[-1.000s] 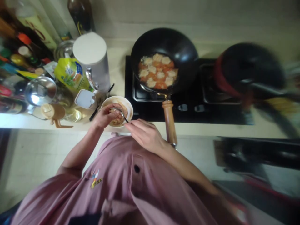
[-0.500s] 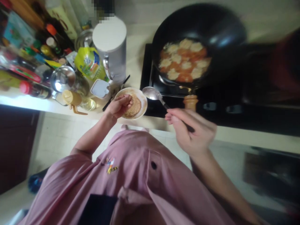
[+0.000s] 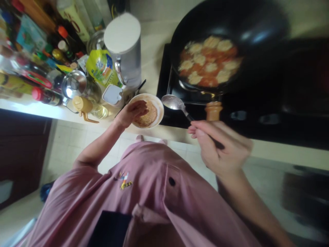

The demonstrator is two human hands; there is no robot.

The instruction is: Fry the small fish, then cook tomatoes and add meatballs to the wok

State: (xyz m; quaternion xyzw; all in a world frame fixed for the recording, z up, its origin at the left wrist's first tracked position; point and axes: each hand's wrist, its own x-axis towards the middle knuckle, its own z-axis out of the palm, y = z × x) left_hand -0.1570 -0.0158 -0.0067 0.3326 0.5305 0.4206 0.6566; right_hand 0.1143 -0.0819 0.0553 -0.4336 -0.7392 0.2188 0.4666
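Note:
My left hand (image 3: 132, 112) is over a white bowl (image 3: 160, 116) at the counter's front edge, its fingers loosened and partly spread above the pale brown paste (image 3: 150, 116) inside. Whether the fingertips touch the paste I cannot tell. In my right hand (image 3: 222, 144) is a metal spoon (image 3: 173, 102) with a dark handle; its bowl is just right of the white bowl and looks smeared. Beyond it a black wok (image 3: 257, 61) sits on the stove, its wooden handle (image 3: 214, 110) towards me. Several pale lumps (image 3: 211, 67) lie among reddish-orange slices (image 3: 208, 81) in the wok.
Left of the bowl stand a lidded jug (image 3: 123, 48), a yellow-green pouch (image 3: 101, 67), a small white-lidded container (image 3: 112, 95) and an oil dispenser (image 3: 82, 104). Several bottles crowd the far left. A black cooktop (image 3: 257, 132) spans the right of the counter.
My left hand has loosened from a closed fist to partly spread fingers over the bowl. My right hand keeps the spoon beside the bowl. The whole view has shifted slightly.

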